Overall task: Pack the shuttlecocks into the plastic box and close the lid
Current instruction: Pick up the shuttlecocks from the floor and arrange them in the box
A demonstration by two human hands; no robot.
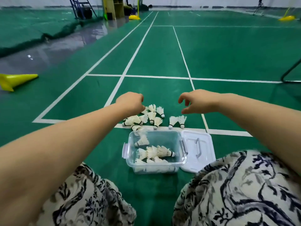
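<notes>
Partly complete: packed shuttlecocks (156,152) lay in the plastic box (156,131); loose shuttlecocks (152,116) remained on the floor beyond. The lid (203,144) lay beside, unfitted. Right hand (195,102) fingers were apart, empty; left hand (130,103) fingers curled, grasp undeterminable.

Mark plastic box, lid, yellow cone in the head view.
plastic box (159,131), head view, far rim.
lid (206,144), head view, flat top right of its handle.
yellow cone (16,79), head view, middle of its body.
</notes>
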